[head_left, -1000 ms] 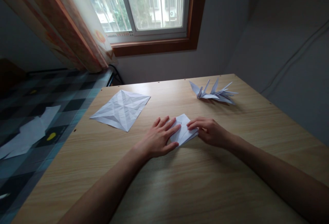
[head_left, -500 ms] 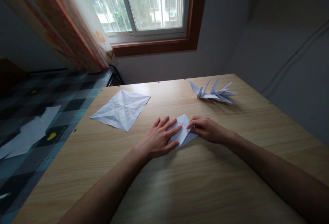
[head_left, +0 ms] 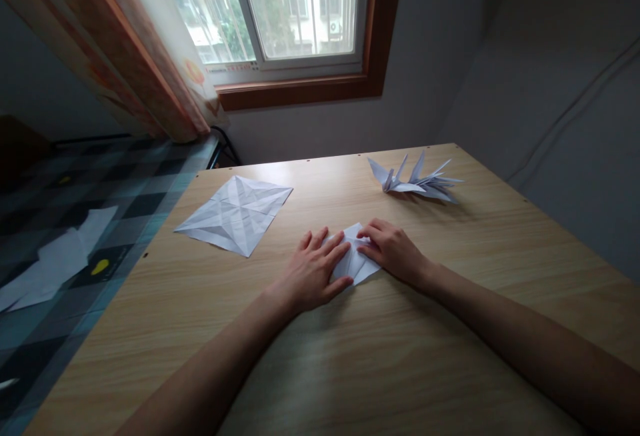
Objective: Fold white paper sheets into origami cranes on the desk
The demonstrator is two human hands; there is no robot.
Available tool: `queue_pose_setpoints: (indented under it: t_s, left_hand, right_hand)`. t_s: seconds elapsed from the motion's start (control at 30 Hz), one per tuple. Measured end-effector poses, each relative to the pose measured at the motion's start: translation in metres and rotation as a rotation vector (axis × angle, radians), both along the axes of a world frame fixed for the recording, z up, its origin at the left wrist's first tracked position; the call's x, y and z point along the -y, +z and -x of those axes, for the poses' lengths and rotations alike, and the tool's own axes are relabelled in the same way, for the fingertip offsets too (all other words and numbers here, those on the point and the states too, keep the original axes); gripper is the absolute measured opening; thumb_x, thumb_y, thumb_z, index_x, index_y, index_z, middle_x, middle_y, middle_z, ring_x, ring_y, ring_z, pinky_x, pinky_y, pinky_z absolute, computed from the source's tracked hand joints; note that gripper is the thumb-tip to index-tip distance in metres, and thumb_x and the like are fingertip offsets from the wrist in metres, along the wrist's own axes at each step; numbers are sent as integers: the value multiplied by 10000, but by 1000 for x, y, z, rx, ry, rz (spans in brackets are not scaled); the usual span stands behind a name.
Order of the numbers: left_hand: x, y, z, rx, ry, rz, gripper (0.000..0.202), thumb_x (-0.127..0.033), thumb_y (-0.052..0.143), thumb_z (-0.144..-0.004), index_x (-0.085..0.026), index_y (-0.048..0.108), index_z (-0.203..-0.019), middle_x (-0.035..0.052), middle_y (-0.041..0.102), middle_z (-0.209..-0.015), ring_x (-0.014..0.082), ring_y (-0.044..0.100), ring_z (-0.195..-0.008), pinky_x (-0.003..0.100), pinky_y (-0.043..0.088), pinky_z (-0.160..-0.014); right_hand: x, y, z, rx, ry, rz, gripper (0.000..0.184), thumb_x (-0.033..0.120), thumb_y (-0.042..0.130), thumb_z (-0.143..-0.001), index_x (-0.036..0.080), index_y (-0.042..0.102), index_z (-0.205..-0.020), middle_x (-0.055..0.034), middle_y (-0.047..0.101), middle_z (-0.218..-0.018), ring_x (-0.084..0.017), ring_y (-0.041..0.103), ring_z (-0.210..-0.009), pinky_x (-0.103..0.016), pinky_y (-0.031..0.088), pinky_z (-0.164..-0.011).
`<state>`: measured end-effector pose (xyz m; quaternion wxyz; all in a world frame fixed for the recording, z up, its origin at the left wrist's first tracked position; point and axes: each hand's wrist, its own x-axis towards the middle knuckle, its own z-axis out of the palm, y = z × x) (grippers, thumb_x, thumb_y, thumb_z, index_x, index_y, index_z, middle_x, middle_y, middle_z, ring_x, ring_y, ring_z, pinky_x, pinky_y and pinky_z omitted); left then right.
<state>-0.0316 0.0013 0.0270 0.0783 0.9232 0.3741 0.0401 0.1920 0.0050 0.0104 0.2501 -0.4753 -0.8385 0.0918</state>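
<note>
Head-worn view, forward and down, close over the table (head_left: 450, 329).

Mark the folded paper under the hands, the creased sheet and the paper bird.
folded paper (head_left: 357, 266), head view, bare middle patch.
creased sheet (head_left: 235, 213), head view, its centre.
paper bird (head_left: 413, 187), head view, its body.

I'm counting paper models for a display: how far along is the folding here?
Done: one folded paper bird sits far right on the table. In hand: a small partly folded paper, pressed down under the left hand and right hand. Left: a creased sheet lies open, flat, beyond the left hand.
</note>
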Motion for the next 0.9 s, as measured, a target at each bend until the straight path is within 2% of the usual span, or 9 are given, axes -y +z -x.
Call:
queue_pose_setpoints:
  t_s: [0.1, 0.17, 0.27, 0.37, 0.53, 0.67, 0.9]
  left_hand:
    - [1, -1, 0, -1, 13, 9, 675, -594, 477, -883, -195, 432, -1425, 111, 384, -1533, 400, 280, -1422, 612, 218, -1126]
    - [0, -2, 0, 3, 23, 13, 700, -617, 476, -875, -193, 422, -1429, 113, 387, -1531, 388, 271, -1430, 595, 216, -1130]
    - [0, -3, 1, -4, 38, 15, 707, -632, 464, -874, -196, 417, -1430, 107, 385, -1533, 369, 264, -1438, 570, 205, -1141]
    - [0, -3, 1, -16, 41, 20, 704, -642, 441, -882, -199, 419, -1429, 98, 372, -1542, 361, 249, -1447, 563, 192, -1149]
    - [-2, -5, 4, -24, 16, 29, 766, -690, 441, -858, -199, 402, -1444, 109, 321, -1565, 363, 222, -1457, 571, 169, -1158]
    - [-3, -5, 6, -17, -6, 36, 793, -695, 482, -834, -200, 398, -1449, 124, 317, -1565, 371, 226, -1454, 580, 174, -1152]
    - [-4, -6, 7, 3, -15, 31, 824, -716, 499, -812, -209, 390, -1453, 133, 327, -1558, 373, 236, -1449, 581, 173, -1150]
  right_hand:
    - [13, 0, 4, 195, 49, -105, 160, 112, 531, -914, 149, 686, -922, -110, 692, -927, -241, 631, -904, -357, 519, -834]
    - [23, -2, 7, 277, 79, -154, 211, 64, 507, -896, 116, 691, -985, -150, 708, -998, -259, 650, -927, -378, 537, -855]
    - [39, -6, 12, 299, 126, -230, 322, 39, 478, -871, 37, 650, -1144, -223, 676, -1157, -295, 645, -1062, -413, 539, -928]
    - [51, -9, 14, 263, 208, -251, 392, 47, 454, -865, 3, 610, -1222, -242, 642, -1233, -295, 605, -1174, -414, 523, -986]
    - [61, -4, 14, 180, 317, -241, 379, 48, 436, -871, 9, 632, -1193, -224, 657, -1223, -266, 595, -1207, -381, 521, -1012]
    - [57, -1, 6, 133, 360, -151, 396, 71, 433, -887, 84, 628, -1231, -174, 652, -1258, -242, 595, -1217, -379, 505, -1036]
    - [42, -8, -12, 65, 271, -18, 431, 79, 474, -862, 121, 620, -1266, -158, 600, -1331, -278, 552, -1264, -464, 457, -1072]
